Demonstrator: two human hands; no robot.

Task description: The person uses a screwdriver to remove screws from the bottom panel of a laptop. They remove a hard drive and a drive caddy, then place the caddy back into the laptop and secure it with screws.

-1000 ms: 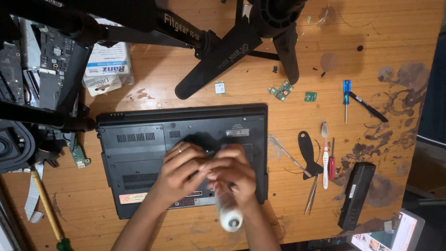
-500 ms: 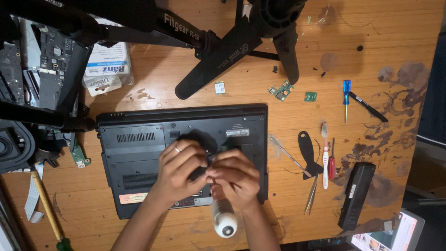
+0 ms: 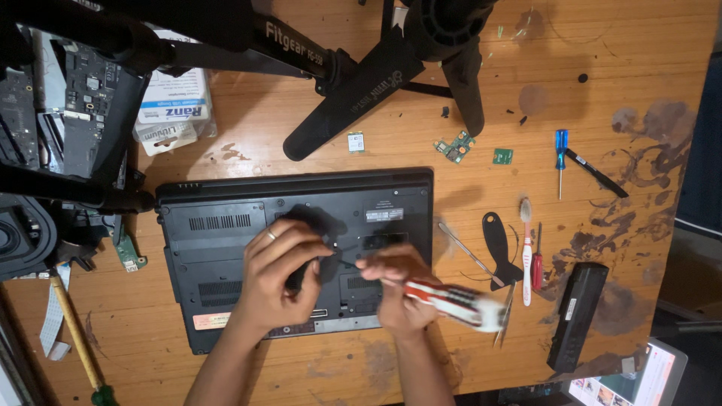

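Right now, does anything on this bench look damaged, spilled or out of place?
Yes. Dark stains blotch the wooden table at its right side. Small green circuit boards lie loose above the upturned laptop. The right hand holds a red-and-white screwdriver, blurred in motion.

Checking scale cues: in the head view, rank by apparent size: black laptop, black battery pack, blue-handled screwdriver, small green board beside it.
1. black laptop
2. black battery pack
3. blue-handled screwdriver
4. small green board
All lie flat on one table, so nearness hardly skews it.
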